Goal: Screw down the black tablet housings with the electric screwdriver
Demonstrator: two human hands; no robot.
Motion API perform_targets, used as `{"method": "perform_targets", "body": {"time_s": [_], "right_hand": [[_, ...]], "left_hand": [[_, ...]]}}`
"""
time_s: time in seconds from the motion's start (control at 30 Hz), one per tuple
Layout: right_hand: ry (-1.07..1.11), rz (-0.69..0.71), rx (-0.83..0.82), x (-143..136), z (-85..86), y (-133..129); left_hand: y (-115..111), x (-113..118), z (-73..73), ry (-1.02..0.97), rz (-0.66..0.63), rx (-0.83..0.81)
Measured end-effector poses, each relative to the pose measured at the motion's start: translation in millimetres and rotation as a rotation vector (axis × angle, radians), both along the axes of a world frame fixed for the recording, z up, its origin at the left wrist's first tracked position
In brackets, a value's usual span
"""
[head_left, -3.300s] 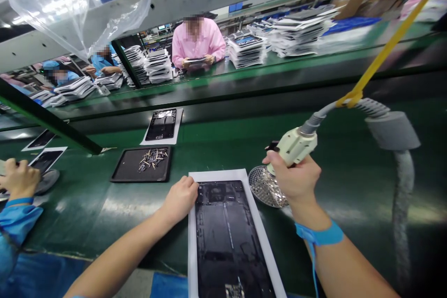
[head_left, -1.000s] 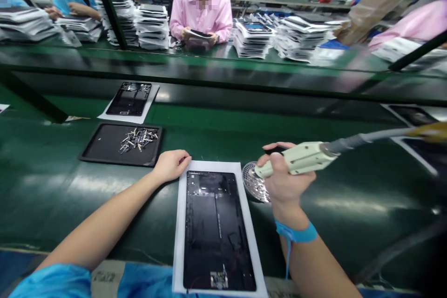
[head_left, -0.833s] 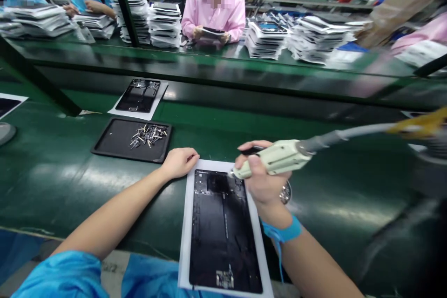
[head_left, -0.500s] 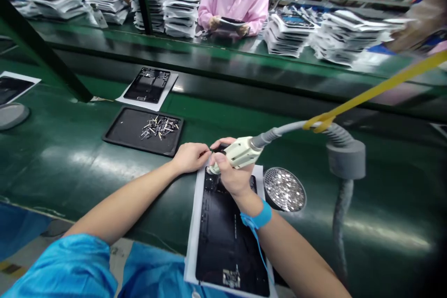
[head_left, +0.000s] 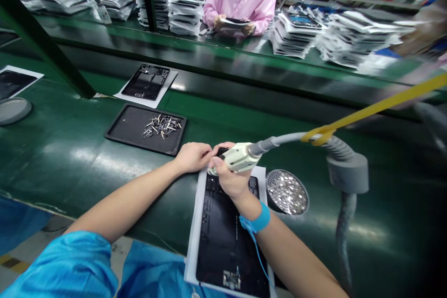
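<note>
My right hand [head_left: 232,181] is wrapped around a cream electric screwdriver [head_left: 240,157], whose grey cable leaves its back end toward the right. The tool's front end is low over the top left corner of a black tablet housing [head_left: 223,237], lying on a white sheet [head_left: 193,242]. Its tip is hidden by my fingers. My left hand [head_left: 193,156] is closed beside that corner, fingertips pinched together close to the tool's front; whatever they hold is hidden. A blue band [head_left: 258,220] with a thin cord circles my right wrist.
Right of the housing stands a round dish [head_left: 287,192] of small shiny metal pieces. A black tray [head_left: 129,137] holds loose small parts, with another housing [head_left: 146,81] behind. A yellow strap [head_left: 380,104] holds the cable. Opposite, a person in pink [head_left: 240,0] handles a flat panel.
The screwdriver's back end has dipped a little, and the cable hangs slightly lower. My left hand stays pinched at the corner. The person opposite has tilted the panel.
</note>
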State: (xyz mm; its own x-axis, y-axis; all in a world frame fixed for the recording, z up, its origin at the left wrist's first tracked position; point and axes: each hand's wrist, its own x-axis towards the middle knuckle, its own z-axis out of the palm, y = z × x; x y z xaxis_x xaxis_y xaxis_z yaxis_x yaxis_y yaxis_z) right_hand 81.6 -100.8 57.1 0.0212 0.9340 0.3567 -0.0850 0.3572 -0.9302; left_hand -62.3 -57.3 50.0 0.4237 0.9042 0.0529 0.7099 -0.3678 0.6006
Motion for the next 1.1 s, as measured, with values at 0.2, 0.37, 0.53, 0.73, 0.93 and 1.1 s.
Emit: {"method": "perform_targets", "body": {"time_s": [0.2, 0.37, 0.53, 0.73, 0.93, 1.1], "right_hand": [[0.016, -0.049, 0.037, 1.0, 4.0, 1.1], [0.15, -0.126, 0.1, 45.8, 35.6, 0.1], [0.061, -0.484, 0.18, 117.0, 44.5, -5.1], [0.017, -0.587, 0.179, 153.3, 23.4, -11.6], [-0.062, -0.581, 0.141, 150.7, 9.7, -13.5], [-0.024, -0.554, 0.153, 150.6, 5.5, -11.4]], "left_hand": [[2.0, -4.9, -4.4, 0.014, -0.023, -0.002], [1.7, -8.5, -11.6, 0.006, -0.021, 0.121], [-1.6, 13.8, -8.6, 0.164, -0.13, 0.234], [10.4, 40.4, -1.4, 0.249, -0.291, 0.074], [56.4, 45.5, -2.9, 0.261, -0.273, 0.21], [89.1, 59.8, -9.6, 0.247, -0.019, 0.313]]}}
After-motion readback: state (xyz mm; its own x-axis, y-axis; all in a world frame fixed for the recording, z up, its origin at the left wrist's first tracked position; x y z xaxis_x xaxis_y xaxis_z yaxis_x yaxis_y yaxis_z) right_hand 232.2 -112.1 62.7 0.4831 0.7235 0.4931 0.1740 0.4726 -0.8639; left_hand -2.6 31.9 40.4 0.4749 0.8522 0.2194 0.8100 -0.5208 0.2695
